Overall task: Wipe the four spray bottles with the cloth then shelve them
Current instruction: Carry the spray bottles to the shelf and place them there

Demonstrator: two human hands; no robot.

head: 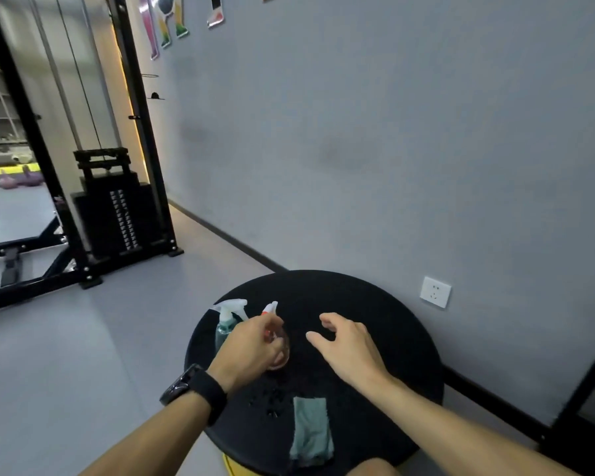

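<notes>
Two spray bottles are visible on the round black table [385,317]. One, a teal-tinted bottle [224,329] with a white trigger head, stands upright at the table's left edge. The second, a clear bottle [279,345] with a white and red-orange nozzle, stands just right of it and is largely hidden by the left hand [251,345]. That hand curls its fingers around the clear bottle's neck and upper body, gripping it from above; a black watch [191,389] sits on the wrist. Whether the clear bottle's base rests on the table cannot be told, as the image is soft there.

The right hand [349,348] hovers over the table's centre, to the right of the clear bottle and apart from it. Its fingers are spread and relaxed, thumb extended, holding nothing.

A grey-green cloth [311,429] lies folded and flat on the near part of the table, close to the person, untouched by either hand. Small water droplets [268,401] mark the surface just left of the cloth.

Surroundings: a grey wall [392,149] with a white socket [435,292] stands behind the table. A black cable weight machine [117,214] occupies the floor at the far left.
</notes>
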